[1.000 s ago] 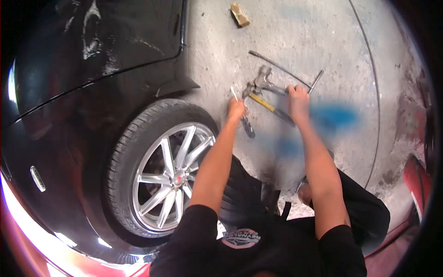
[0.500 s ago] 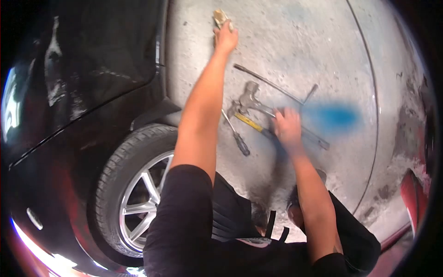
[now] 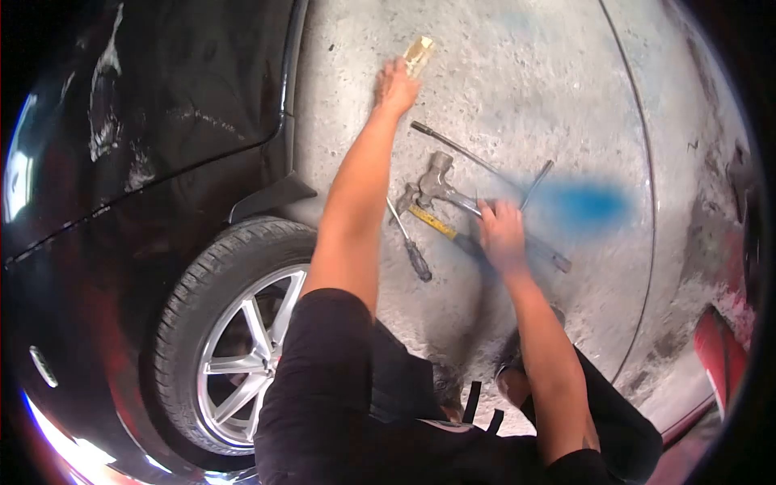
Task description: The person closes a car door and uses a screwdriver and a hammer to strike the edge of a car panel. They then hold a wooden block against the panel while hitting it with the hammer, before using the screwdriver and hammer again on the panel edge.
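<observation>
My left hand (image 3: 397, 87) reaches far out over the floor, its fingers closed on a small tan-yellow block (image 3: 419, 55) that sticks out past the thumb side. My right hand (image 3: 502, 233) is closed round the middle of a heavy steel hammer's handle; the hammer's head (image 3: 437, 168) rests on the concrete. Beside it lies a second hammer with a yellow-and-black handle (image 3: 432, 221), partly under the first. A screwdriver (image 3: 417, 260) with a dark handle is to the left. Beyond the hammers lies an L-shaped bar wrench (image 3: 459, 148), its bend partly blurred.
A black car with scuffed paint (image 3: 162, 89) fills the left side, its tire (image 3: 190, 299) and silver wheel close to my left arm. A long floor seam (image 3: 649, 186) runs down the right. Some red object (image 3: 719, 347) stands at the right edge.
My left hand has drawn slightly nearer, and the block has turned to the right in it. My right hand keeps its place on the hammer handle; the view has shifted a little.
</observation>
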Demonstrator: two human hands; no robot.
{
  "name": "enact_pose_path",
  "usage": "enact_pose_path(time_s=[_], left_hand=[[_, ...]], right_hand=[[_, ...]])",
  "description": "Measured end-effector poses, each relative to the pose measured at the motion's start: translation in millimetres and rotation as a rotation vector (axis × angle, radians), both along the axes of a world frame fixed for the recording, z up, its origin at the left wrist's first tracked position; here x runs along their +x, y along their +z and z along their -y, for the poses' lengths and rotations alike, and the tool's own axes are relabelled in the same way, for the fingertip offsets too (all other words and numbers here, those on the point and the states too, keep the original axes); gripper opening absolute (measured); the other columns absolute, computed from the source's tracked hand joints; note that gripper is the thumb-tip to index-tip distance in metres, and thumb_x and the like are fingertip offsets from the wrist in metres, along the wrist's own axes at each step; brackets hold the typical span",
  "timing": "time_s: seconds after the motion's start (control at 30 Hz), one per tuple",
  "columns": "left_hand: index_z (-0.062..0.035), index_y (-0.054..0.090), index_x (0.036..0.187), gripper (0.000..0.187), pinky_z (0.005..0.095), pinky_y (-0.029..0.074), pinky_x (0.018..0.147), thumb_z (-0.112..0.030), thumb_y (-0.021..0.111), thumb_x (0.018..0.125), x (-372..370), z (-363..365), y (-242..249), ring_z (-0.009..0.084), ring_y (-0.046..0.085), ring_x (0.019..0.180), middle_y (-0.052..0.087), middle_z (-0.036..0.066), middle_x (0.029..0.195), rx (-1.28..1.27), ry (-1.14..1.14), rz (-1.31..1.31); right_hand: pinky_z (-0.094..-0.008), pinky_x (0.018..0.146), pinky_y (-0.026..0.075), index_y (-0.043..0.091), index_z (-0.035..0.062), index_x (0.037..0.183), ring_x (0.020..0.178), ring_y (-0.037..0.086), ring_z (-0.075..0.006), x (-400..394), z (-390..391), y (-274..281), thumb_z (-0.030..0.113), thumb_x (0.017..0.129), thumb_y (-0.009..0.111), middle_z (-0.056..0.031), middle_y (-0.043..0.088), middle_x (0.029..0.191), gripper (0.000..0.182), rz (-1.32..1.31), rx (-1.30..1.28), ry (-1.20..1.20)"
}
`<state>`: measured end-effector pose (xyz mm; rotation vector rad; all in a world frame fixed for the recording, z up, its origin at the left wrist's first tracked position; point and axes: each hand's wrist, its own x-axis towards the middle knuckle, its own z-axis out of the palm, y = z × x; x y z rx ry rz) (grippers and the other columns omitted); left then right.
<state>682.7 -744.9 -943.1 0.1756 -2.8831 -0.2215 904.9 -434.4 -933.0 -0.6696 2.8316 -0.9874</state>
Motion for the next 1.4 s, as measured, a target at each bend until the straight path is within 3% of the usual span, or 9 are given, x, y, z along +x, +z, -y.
enact_pose_path(time_s=[0.13,0.23,0.33,0.47,0.6,0.67,0.8,1.07,1.4], left_hand=[[0.0009,0.045,0.141,0.056,0.0502,0.056,0.098,-0.005,0.068,0.09,4.8,-29.6,-3.1,0.0441,0.064,0.114,0.057,0.024,0.13,0.1,0.25,0.241],[0.0071,0.029,0.157,0.084,0.0497,0.037,0.122,-0.013,0.07,0.086,48.6,-41.9,28.4,0.0435,0.039,0.149,0.04,0.032,0.158,0.571,0.594,0.396],[0.0055,0.037,0.151,0.072,0.0564,0.064,0.078,0.002,0.064,0.084,107.3,0.8,38.9,0.0374,0.069,0.113,0.063,0.023,0.129,1.659,0.42,0.461],[-0.0024,0.033,0.154,0.067,0.0555,0.063,0.088,0.005,0.06,0.093,189.7,-39.0,165.2,0.0355,0.069,0.115,0.063,0.02,0.13,2.144,0.159,0.282],[-0.0053,0.028,0.155,0.068,0.055,0.062,0.093,-0.001,0.063,0.096,236.9,-76.5,258.3,0.0341,0.067,0.119,0.059,0.018,0.137,2.124,-0.062,-0.004],[-0.0083,0.025,0.154,0.069,0.0541,0.06,0.095,-0.008,0.066,0.099,243.6,-80.0,293.2,0.0331,0.066,0.121,0.056,0.016,0.141,2.098,-0.158,-0.015],[-0.0042,0.038,0.145,0.054,0.051,0.059,0.097,-0.014,0.067,0.1,237.6,-71.4,332.4,0.0317,0.067,0.12,0.061,0.015,0.133,1.861,-0.056,-0.247],[0.0042,0.052,0.129,0.043,0.0491,0.063,0.09,-0.013,0.073,0.096,224.4,-25.1,381.9,0.0338,0.072,0.105,0.067,0.018,0.117,1.774,0.073,-0.355],[0.0072,0.057,0.124,0.038,0.0528,0.065,0.09,-0.018,0.07,0.099,205.4,5.1,392.9,0.0363,0.073,0.098,0.066,0.02,0.116,1.857,0.056,-0.469]], right_hand=[[-0.0442,0.092,0.048,0.066,0.0053,0.128,0.108,0.059,-0.033,-2.3,1.9,-10.4,0.012,0.089,0.071,-0.0131,0.061,0.109,0.04,0.043,0.145,0.049],[-0.0463,0.093,0.049,0.066,0.0029,0.128,0.107,0.06,-0.036,1.8,0.2,-15.6,0.01,0.088,0.069,-0.016,0.062,0.108,0.041,0.0,0.066,0.066],[-0.0483,0.092,0.05,0.066,0.0021,0.126,0.107,0.06,-0.0384,-6.9,3.9,-15.5,0.01,0.087,0.069,-0.0173,0.064,0.109,0.04,0.012,0.087,0.094],[-0.0494,0.084,0.054,0.069,-0.0013,0.118,0.099,0.064,-0.0423,-9.2,9.7,14.8,0.013,0.088,0.07,-0.0189,0.068,0.101,0.033,0.095,0.16,0.065],[-0.0474,0.072,0.054,0.07,-0.0035,0.108,0.076,0.066,-0.039,-4.5,25.0,58.7,0.013,0.089,0.069,-0.0177,0.067,0.08,0.025,0.128,0.011,-0.104],[-0.0389,0.059,0.051,0.068,-0.0023,0.096,0.056,0.059,-0.0255,-1.3,39.3,87.3,0.018,0.095,0.069,-0.01,0.06,0.065,0.02,0.692,-0.382,-0.355],[-0.0271,0.047,0.041,0.059,0.0059,0.086,0.052,0.052,-0.0086,23.0,60.9,182.0,0.021,0.101,0.066,0.0003,0.055,0.066,0.023,0.641,-0.884,-0.431],[-0.025,0.044,0.039,0.058,-0.0023,0.12,0.047,0.046,-0.0073,41.7,85.0,296.6,0.019,0.108,0.056,0.0001,0.052,0.067,0.025,0.546,-1.326,-0.372],[-0.0262,0.042,0.036,0.056,0.0045,0.104,0.047,0.046,-0.0071,66.3,98.4,314.6,0.022,0.109,0.058,0.0011,0.05,0.064,0.018,0.557,-1.325,-0.194]])
